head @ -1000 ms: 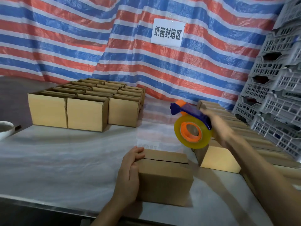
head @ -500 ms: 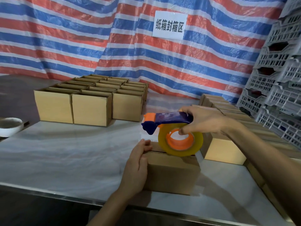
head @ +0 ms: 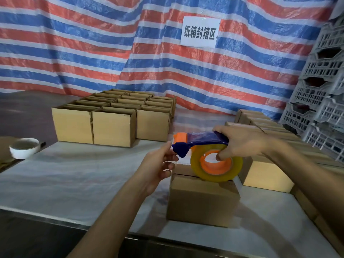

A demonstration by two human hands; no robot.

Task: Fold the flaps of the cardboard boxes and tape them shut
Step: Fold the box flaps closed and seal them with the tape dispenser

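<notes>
Nearby: boxes (head: 113,127), bowl (head: 24,148), crates (head: 320,108).

A tarp (head: 74,53) striped red, blue and white; on it at one o'clock a white sign (head: 200,32) with black characters. The tape dispenser (head: 202,139) is dark blue with an orange tip, its roll (head: 214,176) yellowish around an orange core. Plain tan boxes (head: 111,127). White bowl (head: 24,148) at nine o'clock; grey lattice crates (head: 320,101) at three; pale marbled table (head: 74,174).

Bare left hand (head: 158,167), bare right hand (head: 243,144), bare forearms (head: 115,211)
</notes>
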